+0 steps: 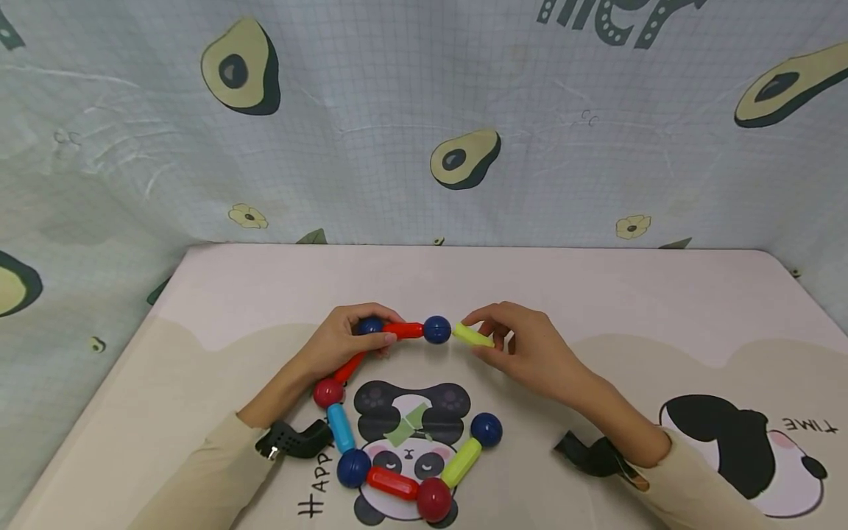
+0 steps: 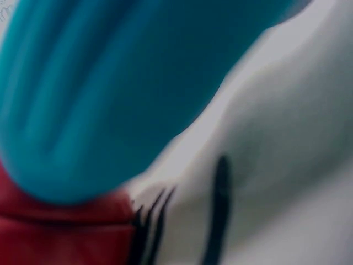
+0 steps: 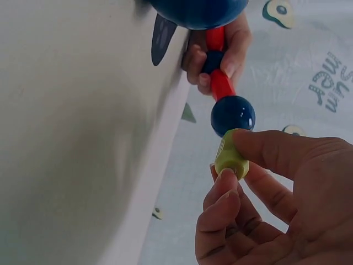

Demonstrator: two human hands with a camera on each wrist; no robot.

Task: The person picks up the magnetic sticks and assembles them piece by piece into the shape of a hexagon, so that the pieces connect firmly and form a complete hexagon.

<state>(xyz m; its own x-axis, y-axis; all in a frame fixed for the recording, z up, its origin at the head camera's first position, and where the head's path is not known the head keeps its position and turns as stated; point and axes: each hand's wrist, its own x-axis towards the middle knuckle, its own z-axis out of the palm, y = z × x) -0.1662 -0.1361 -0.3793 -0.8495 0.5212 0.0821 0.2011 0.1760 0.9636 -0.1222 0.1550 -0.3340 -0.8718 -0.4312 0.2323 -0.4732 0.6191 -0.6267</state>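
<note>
A chain of coloured rods and balls, like a magnetic building set, curves over the table. My left hand (image 1: 341, 340) grips its upper corner at a blue ball (image 1: 369, 325), thumb beside a red rod (image 1: 405, 330). That rod ends in another blue ball (image 1: 436, 330). Thumb and fingers of my right hand (image 1: 533, 346) pinch a yellow-green rod (image 3: 230, 157), its far end right at this ball. Down the left side run a second red rod (image 1: 349, 366), a red ball (image 1: 328, 393) and a light blue rod (image 2: 110, 99), large and blurred in the left wrist view.
Lower on the chain come a blue ball (image 1: 354, 468), a red rod (image 1: 392, 483), a red ball (image 1: 434, 500), a yellow-green rod (image 1: 461, 462) and an end blue ball (image 1: 486, 429). The table mat (image 1: 530, 456) has printed pandas; an avocado-patterned curtain (image 1: 371, 88) hangs behind.
</note>
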